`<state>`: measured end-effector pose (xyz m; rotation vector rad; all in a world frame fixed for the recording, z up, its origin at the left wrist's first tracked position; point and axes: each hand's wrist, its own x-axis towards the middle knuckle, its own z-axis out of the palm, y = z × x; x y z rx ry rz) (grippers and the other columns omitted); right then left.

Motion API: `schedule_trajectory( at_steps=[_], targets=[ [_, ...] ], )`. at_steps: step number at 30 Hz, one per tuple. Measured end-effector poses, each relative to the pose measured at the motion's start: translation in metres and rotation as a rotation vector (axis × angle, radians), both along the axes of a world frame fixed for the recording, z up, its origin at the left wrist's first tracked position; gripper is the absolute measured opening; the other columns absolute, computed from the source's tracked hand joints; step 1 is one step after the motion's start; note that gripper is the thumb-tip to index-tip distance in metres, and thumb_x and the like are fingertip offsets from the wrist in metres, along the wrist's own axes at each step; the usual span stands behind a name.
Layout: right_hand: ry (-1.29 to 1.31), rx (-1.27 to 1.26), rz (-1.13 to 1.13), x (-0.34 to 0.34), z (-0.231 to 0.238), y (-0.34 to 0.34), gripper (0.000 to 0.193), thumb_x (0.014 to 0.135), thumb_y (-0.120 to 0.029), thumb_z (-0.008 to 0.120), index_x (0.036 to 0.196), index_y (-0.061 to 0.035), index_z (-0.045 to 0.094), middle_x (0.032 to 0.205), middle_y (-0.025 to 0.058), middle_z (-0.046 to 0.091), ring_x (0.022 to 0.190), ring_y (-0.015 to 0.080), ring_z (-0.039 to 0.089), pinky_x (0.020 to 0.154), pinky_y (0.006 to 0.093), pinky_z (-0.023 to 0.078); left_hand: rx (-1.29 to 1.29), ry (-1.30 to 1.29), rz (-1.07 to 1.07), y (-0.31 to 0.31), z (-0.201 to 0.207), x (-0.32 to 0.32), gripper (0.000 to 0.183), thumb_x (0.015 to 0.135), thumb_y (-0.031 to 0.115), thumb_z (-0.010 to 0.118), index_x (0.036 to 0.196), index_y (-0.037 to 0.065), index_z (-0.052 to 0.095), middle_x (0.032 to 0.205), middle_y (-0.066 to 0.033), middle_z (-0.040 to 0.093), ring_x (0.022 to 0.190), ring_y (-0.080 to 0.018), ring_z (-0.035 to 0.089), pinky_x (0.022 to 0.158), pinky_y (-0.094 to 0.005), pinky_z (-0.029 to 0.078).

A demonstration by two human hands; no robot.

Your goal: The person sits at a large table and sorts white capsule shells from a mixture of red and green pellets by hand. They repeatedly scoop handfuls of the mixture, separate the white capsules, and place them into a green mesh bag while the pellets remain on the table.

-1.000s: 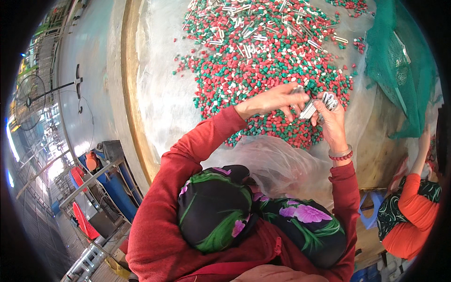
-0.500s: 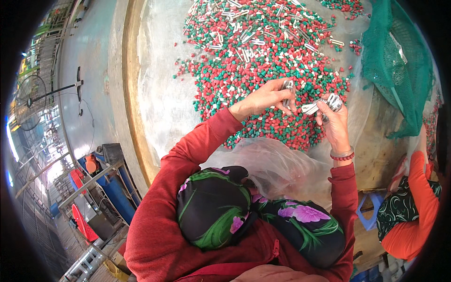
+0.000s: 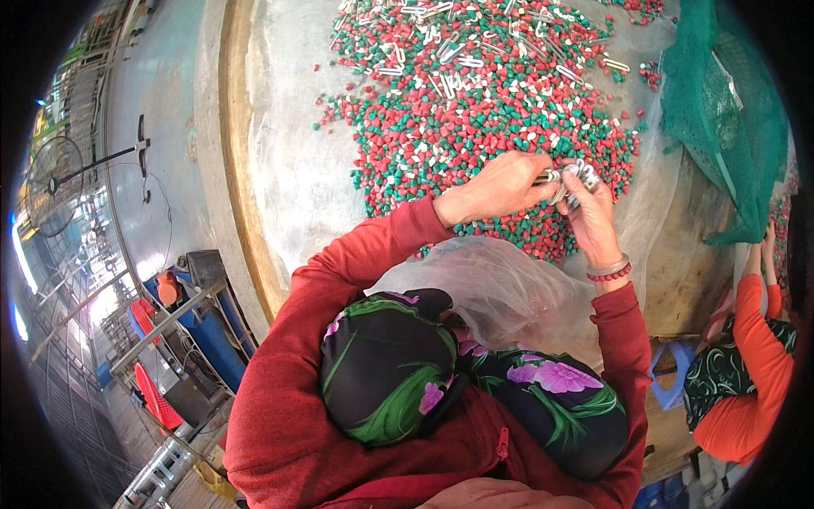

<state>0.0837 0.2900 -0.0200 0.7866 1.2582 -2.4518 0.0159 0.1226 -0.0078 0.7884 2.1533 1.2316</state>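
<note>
A big heap of small red, green and white plastic pieces mixed with silver metal clips lies on a round grey table. My right hand, a bead bracelet on its wrist, is closed around a bunch of silver metal clips above the near edge of the heap. My left hand reaches across and pinches a clip at that bunch, fingertips touching the right hand. Both sleeves are red. A patterned headscarf hides my lap.
A clear plastic bag lies between my arms at the table's edge. A green net sack hangs at the right. A co-worker in an orange sleeve sits at the right, by a blue stool. Machinery and a fan stand at the left.
My left hand has moved a little right and met the bunch of clips in my right hand. The right hand has dipped slightly toward me.
</note>
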Motion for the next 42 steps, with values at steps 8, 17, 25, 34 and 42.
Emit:
schedule_trajectory(
  at_steps=[8, 17, 25, 34, 42],
  targets=[
    [-0.060, 0.069, 0.009, -0.001, 0.007, 0.009, 0.016, 0.086, -0.013, 0.064, 0.099, -0.0046, 0.058, 0.076, 0.0007, 0.059, 0.056, 0.0055, 0.050, 0.041, 0.0187, 0.032, -0.037, -0.041, -0.054, -0.031, 0.022, -0.017, 0.030, 0.083, 0.027, 0.062, 0.082, -0.002, 0.055, 0.062, -0.0167, 0.054, 0.057, -0.0331, 0.055, 0.054, -0.0405, 0.042],
    [-0.308, -0.663, -0.192, -0.008, 0.000, -0.002, 0.033, 0.094, -0.034, 0.047, 0.108, -0.0051, 0.055, 0.107, 0.0093, 0.061, 0.102, 0.0249, 0.058, 0.091, 0.0426, 0.047, -0.116, 0.419, -0.161, 0.005, 0.049, 0.007, 0.025, 0.072, 0.008, 0.063, 0.095, 0.000, 0.055, 0.094, -0.0159, 0.054, 0.091, -0.0337, 0.056, 0.072, -0.0400, 0.048],
    [-0.170, -0.672, -0.234, -0.007, -0.009, 0.020, 0.036, 0.096, -0.038, 0.042, 0.103, -0.0074, 0.058, 0.098, 0.0089, 0.062, 0.100, 0.0233, 0.058, 0.073, 0.0371, 0.052, 0.182, 0.567, 0.115, 0.015, 0.067, -0.006, 0.041, 0.065, 0.009, 0.069, 0.104, 0.006, 0.057, 0.101, -0.0103, 0.055, 0.100, -0.0327, 0.054, 0.082, -0.0431, 0.046],
    [0.495, -0.701, -0.600, -0.072, 0.099, 0.239, 0.032, 0.089, -0.011, 0.042, 0.119, 0.0022, 0.043, 0.122, 0.0174, 0.044, 0.118, 0.0298, 0.042, 0.100, 0.0512, 0.039, -0.498, 0.210, 0.577, -0.099, -0.096, -0.128, 0.060, 0.076, 0.031, 0.072, 0.113, -0.003, 0.039, 0.091, -0.0276, 0.061, 0.086, -0.0424, 0.061, 0.074, -0.0473, 0.047],
    [0.226, 0.390, -0.431, -0.087, 0.057, 0.355, 0.041, 0.088, -0.013, 0.044, 0.126, 0.0023, 0.041, 0.128, 0.0178, 0.043, 0.120, 0.0320, 0.040, 0.101, 0.0515, 0.038, -0.384, 0.490, 0.332, -0.065, -0.099, -0.114, 0.057, 0.071, 0.008, 0.070, 0.119, 0.002, 0.040, 0.096, -0.0202, 0.059, 0.090, -0.0405, 0.057, 0.076, -0.0463, 0.046]
  ],
)
